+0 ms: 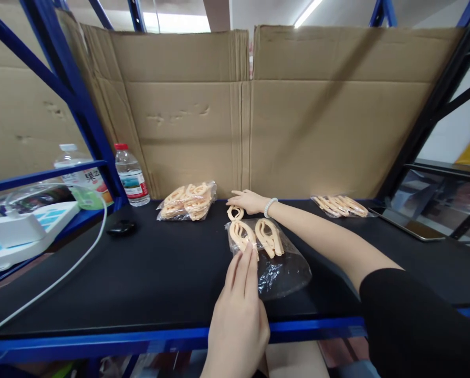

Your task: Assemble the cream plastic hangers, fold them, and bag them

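Note:
A clear plastic bag (pixel 284 275) lies flat on the black table, with cream looped pieces (pixel 269 239) in its far part. My left hand (pixel 238 310) reaches in from the near edge; its fingers are straight, side by side, and rest on the left looped piece (pixel 242 233). Beyond the bag's far edge is a smaller cream loop (pixel 235 212). My right hand (pixel 249 201) is just above and beside that loop, palm down, with fingers stretched to the left. Its lower fingers are partly hidden, and no firm grip shows.
A filled bag of cream pieces (pixel 187 201) stands at the back left, another (pixel 340 206) at the back right beside a phone (pixel 410 224). On the left are a bottle (pixel 131 176), a black mouse (pixel 122 228), a power strip (pixel 57 218) and a white cable (pixel 75 268). Cardboard (pixel 187 115) walls the back.

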Tool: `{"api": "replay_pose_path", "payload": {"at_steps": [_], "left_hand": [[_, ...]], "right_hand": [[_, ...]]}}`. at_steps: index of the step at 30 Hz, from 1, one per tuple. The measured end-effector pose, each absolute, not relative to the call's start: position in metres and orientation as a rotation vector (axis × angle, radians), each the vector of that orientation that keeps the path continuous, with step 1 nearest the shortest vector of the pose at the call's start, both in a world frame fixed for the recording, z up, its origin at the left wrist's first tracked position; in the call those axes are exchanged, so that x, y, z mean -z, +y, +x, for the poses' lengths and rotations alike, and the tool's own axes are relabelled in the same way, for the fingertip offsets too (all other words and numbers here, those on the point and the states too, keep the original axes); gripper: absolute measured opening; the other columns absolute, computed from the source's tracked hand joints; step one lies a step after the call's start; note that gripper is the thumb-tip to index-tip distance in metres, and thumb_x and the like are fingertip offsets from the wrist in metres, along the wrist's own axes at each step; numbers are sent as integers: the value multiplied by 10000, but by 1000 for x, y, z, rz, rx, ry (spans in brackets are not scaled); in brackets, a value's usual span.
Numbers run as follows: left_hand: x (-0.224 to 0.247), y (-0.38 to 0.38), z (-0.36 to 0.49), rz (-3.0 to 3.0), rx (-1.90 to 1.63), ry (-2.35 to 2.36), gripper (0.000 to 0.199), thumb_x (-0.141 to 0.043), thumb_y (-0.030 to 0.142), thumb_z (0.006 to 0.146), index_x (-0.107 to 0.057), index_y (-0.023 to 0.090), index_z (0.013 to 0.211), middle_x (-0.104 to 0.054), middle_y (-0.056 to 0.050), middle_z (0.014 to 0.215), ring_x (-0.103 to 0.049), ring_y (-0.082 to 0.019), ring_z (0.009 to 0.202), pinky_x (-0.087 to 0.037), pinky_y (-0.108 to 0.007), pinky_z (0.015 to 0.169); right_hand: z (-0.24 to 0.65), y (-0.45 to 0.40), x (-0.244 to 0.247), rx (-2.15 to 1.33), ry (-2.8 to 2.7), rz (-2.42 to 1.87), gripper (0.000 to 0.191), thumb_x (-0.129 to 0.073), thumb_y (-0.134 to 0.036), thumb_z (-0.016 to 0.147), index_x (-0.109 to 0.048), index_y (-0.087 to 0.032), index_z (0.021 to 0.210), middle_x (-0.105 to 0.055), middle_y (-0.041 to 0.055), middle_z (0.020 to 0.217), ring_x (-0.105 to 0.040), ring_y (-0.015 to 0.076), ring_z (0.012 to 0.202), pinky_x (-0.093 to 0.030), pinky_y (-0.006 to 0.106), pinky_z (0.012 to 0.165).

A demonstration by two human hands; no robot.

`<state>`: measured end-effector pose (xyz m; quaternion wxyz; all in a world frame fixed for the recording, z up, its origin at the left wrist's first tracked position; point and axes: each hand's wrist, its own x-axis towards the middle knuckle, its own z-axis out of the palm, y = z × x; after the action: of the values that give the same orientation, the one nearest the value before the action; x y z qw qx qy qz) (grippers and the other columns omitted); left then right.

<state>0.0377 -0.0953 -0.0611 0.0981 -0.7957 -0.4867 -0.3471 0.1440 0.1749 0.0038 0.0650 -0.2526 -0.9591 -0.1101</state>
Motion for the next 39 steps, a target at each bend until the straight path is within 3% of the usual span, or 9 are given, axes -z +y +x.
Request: {"api": "replay_pose_path", "payload": {"at_steps": [2,5,8,14,19,22,28,33,39], "left_hand": [[61,-95,37,-2363,1021,-1442,805,-380,-30,721,-208,123,1492,-375,-141,1492,-297,-282,1399,-436,-446,1071],[61,-95,37,-2380,1012,-1443,788,-380,-23,733,-216,121,1490,-371,-135,1497,-296,-286,1399,-435,-453,1070],[60,-95,37,-2382,1028,-1435,767,-377,-19,744,-234,122,1484,-397,-139,1476,-305,-284,1393,-425,-462,1075],[58,-93,38,-2386,1060,-1414,729,-379,-17,758,-266,113,1467,-371,-138,1492,-308,-272,1391,-394,-462,1099],[57,-93,38,-2373,1036,-1409,711,-378,-19,756,-283,92,1452,-381,-148,1482,-309,-273,1388,-398,-467,1096],[57,-93,38,-2368,1037,-1409,720,-380,-19,758,-269,99,1460,-379,-149,1484,-306,-275,1389,-405,-469,1092],[59,-92,37,-2386,1061,-1401,768,-387,-16,750,-213,115,1486,-363,-148,1493,-310,-283,1387,-403,-470,1091],[57,-92,38,-2380,1057,-1406,769,-395,-10,746,-219,113,1484,-338,-147,1510,-312,-283,1387,-389,-472,1099],[57,-92,38,-2368,1060,-1403,770,-382,-23,745,-217,113,1484,-340,-145,1506,-305,-272,1390,-384,-464,1107]], "right_hand": [[142,180,-5,286,-2926,-791,430,-585,4,723,-644,-134,1127,-674,125,1144,-479,296,1228,-399,358,897],[155,180,-10,191,-2904,-871,300,-629,-44,697,-691,-87,987,-708,137,949,-608,259,969,-428,309,782],[182,169,-12,70,-2801,-945,162,-621,-101,744,-709,-81,878,-706,97,823,-612,177,750,-428,263,696],[239,120,-9,-13,-2341,-1056,279,-458,-229,936,-687,-73,969,-692,105,919,-611,110,660,-462,244,670],[263,40,-32,134,-1966,-1040,226,-506,-293,940,-652,-126,986,-678,88,926,-614,164,787,-476,294,691],[265,-27,-46,295,-1769,-850,117,-587,-219,904,-662,-186,989,-669,55,907,-623,170,801,-500,302,687],[254,-125,-29,567,-2073,-746,313,-548,-98,901,-625,-207,1184,-659,79,930,-637,178,797,-531,295,702],[241,-122,-7,668,-2281,-567,286,-433,-77,927,-622,-66,1141,-686,122,864,-633,198,746,-544,322,622],[213,-70,7,1085,-2309,-556,240,-448,-49,904,-683,-35,953,-680,128,808,-623,193,684,-541,304,554]]}}
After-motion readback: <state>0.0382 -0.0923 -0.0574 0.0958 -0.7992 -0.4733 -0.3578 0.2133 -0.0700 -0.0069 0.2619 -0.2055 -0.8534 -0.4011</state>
